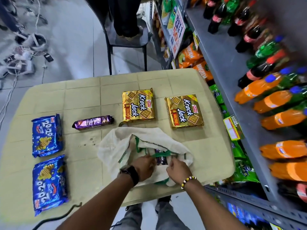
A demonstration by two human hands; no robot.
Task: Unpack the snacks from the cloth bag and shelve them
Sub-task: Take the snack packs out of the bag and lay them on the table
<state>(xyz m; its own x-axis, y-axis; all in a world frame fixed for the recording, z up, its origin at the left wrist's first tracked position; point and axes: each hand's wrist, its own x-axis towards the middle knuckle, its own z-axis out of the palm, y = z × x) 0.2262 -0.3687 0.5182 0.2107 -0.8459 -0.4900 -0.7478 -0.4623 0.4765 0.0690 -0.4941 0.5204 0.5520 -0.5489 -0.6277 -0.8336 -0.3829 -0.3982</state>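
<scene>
we find both hands at the mouth of the cloth bag [114, 146], slumped on the near part of the surface [83, 97]: the right hand [177, 170] has its fingers pinched on the cream rim, while the left hand [144, 165] curls by the green handle [162, 154], too blurred to tell whether its fingers are clamped on anything. in our judgement the rim should be held wide and the purple pack [160, 161] inside drawn out lengthwise, since limp woven cloth snags crimped foil ends. glossy gold packs [138, 106], a purple roll [93, 122] and blue packs [47, 135] lie flat, none yet on the grey metal shelf [224, 63].
</scene>
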